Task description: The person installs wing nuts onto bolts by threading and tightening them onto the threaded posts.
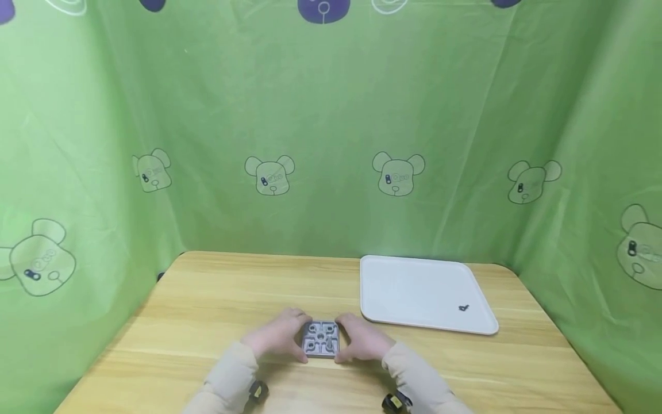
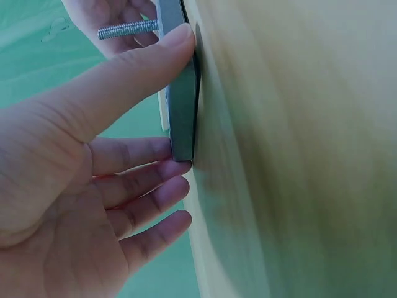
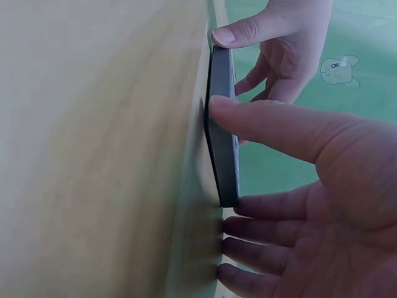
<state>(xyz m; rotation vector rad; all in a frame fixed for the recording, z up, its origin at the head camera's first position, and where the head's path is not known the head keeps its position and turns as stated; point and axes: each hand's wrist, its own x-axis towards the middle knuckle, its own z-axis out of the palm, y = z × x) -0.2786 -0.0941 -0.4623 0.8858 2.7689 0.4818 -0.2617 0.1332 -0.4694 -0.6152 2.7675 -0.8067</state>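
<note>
A square grey metal plate [image 1: 320,338] with round recesses and ribs lies at the near middle of the table, flat on or just over the wood. My left hand [image 1: 281,335] grips its left side, thumb on the near edge and a finger at the far edge. On the right side my right hand [image 1: 364,337] holds it the same way. A threaded screw [image 2: 128,29] sticks up from the plate in the left wrist view. The plate's smooth dark side wall [image 3: 224,167] shows in the right wrist view, the other fingers spread beyond it.
At the back right of the wooden table [image 1: 217,293] lies a white tray [image 1: 414,287]. A small black piece [image 1: 464,308] rests in the tray's near right part. Green curtains [image 1: 331,218] with bear-head prints close off the back and both sides.
</note>
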